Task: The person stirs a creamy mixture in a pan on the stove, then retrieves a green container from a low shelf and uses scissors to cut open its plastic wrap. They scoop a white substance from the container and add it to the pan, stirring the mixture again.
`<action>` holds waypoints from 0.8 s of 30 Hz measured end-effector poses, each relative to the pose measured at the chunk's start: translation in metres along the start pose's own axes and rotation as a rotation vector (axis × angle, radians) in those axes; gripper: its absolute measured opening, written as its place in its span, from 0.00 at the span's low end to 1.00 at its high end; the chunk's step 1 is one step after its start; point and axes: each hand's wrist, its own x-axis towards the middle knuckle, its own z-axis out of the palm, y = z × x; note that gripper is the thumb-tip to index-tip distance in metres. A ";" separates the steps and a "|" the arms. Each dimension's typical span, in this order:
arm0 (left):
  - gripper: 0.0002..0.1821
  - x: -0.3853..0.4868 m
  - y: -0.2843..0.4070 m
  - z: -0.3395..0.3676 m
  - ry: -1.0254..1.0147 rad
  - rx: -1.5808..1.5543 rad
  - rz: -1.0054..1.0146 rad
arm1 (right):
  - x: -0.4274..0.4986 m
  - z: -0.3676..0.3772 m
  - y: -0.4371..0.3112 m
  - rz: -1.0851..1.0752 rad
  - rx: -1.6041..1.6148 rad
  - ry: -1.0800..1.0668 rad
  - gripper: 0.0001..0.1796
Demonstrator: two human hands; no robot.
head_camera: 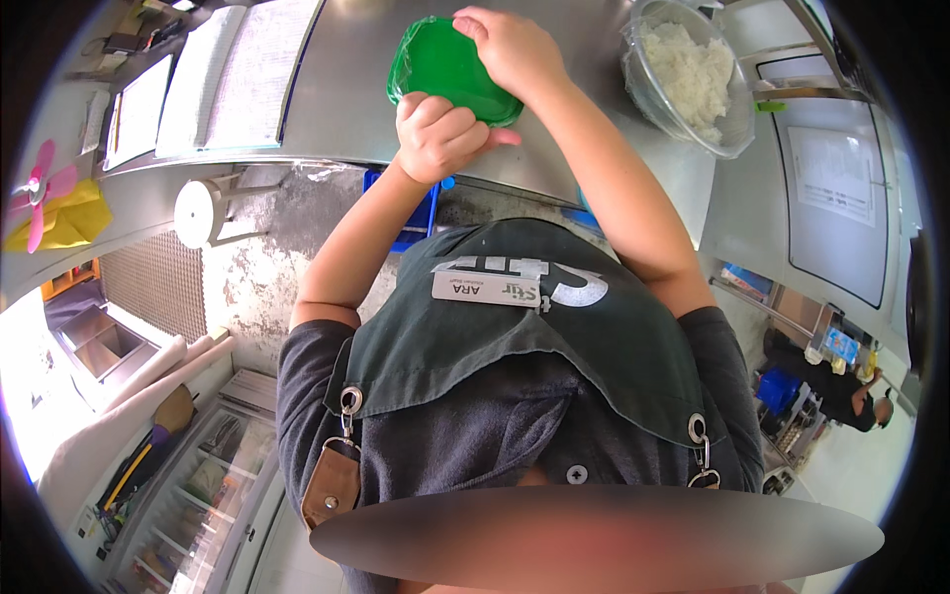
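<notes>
Over the stainless-steel counter (349, 82), both my hands hold a green square plastic container (460, 67). Clear plastic film wrinkles along its left rim. The fingers of my left hand (441, 137) are curled at its near edge, thumb pointing right. My right hand (516, 52) grips the far right edge with its thumb on top; its other fingers are mostly hidden. Whether anything lies inside the container, I cannot tell. To the right stands a clear plastic-lined bowl (731, 137) with a mound of white cooked rice (686, 74) in it.
An open notebook (252, 74) and a paper sheet (139, 111) lie on the left. A white stool (199, 214) and a blue crate (415, 223) stand below the counter's near edge. Left is a pink fan (35, 189). A person (831, 386) is at the far right.
</notes>
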 end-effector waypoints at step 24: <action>0.22 -0.007 0.044 -0.042 -0.126 -0.793 -1.592 | -0.178 -0.091 0.069 0.519 -0.499 -0.484 0.24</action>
